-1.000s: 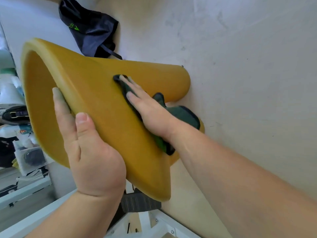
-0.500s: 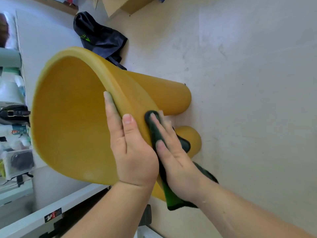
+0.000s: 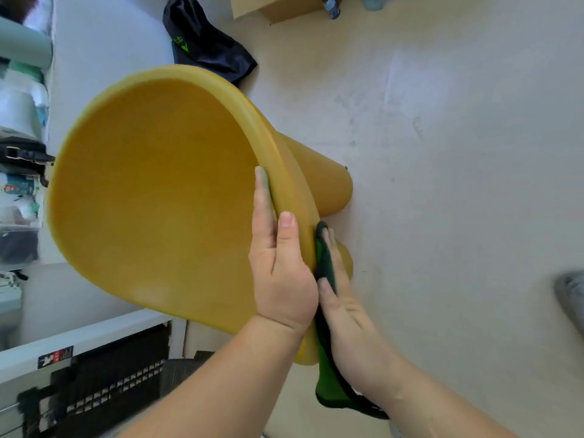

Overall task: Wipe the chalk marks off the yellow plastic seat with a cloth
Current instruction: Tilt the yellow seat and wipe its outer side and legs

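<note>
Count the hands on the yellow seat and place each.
2. The left hand holds the yellow seat by its rim; the right hand presses the green cloth against the seat's outer side, beside it.

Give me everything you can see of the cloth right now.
The cloth is green fabric with a dark edge, thin and limp. The right hand, fingers straight, presses its upper part flat against the outer side of the yellow seat, near the rim. Its lower end hangs free below the wrist. The hand hides much of it.
</note>
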The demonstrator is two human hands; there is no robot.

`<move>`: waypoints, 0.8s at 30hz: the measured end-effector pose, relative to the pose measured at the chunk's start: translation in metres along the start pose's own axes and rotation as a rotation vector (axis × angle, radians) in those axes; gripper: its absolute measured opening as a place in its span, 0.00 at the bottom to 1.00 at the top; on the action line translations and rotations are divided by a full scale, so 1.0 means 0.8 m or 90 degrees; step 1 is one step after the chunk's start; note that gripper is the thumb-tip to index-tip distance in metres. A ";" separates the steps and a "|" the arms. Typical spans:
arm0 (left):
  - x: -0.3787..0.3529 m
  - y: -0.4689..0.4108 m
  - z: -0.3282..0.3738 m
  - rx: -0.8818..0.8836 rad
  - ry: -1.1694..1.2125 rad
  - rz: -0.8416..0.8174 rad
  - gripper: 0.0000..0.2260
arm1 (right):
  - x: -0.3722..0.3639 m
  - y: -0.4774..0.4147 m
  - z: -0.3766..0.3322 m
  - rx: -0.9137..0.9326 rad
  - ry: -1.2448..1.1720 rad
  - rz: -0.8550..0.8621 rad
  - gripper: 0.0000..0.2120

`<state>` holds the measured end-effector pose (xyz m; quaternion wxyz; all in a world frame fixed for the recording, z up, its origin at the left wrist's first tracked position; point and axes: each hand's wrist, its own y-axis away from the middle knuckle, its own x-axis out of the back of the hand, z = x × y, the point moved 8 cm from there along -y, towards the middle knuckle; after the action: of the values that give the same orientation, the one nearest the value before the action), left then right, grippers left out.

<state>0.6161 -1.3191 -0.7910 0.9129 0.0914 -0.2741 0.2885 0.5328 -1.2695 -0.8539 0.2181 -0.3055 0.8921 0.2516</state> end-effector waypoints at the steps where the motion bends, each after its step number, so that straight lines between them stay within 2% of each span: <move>1: -0.001 0.001 0.000 0.009 0.017 -0.005 0.23 | 0.002 0.001 -0.008 -0.003 0.022 0.001 0.22; 8: 0.000 -0.011 0.001 0.067 0.138 0.031 0.21 | 0.027 -0.141 -0.106 0.032 0.142 -0.048 0.24; 14: -0.044 -0.022 0.014 0.121 0.277 0.078 0.22 | 0.067 -0.106 -0.119 -0.015 0.147 -0.018 0.22; 17: -0.065 -0.039 0.019 0.161 0.285 0.113 0.20 | 0.084 -0.063 -0.109 0.028 0.212 -0.013 0.25; 20: -0.078 -0.062 0.032 0.197 0.288 0.124 0.20 | 0.107 -0.043 -0.102 0.025 0.269 0.065 0.27; 24: -0.067 -0.083 0.061 0.194 0.179 0.024 0.22 | 0.107 -0.077 -0.142 0.038 0.435 0.099 0.27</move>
<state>0.5955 -1.4148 -0.7807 0.9122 0.1820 -0.0986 0.3536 0.4850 -1.4154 -0.8312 -0.1042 -0.2967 0.9411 0.1242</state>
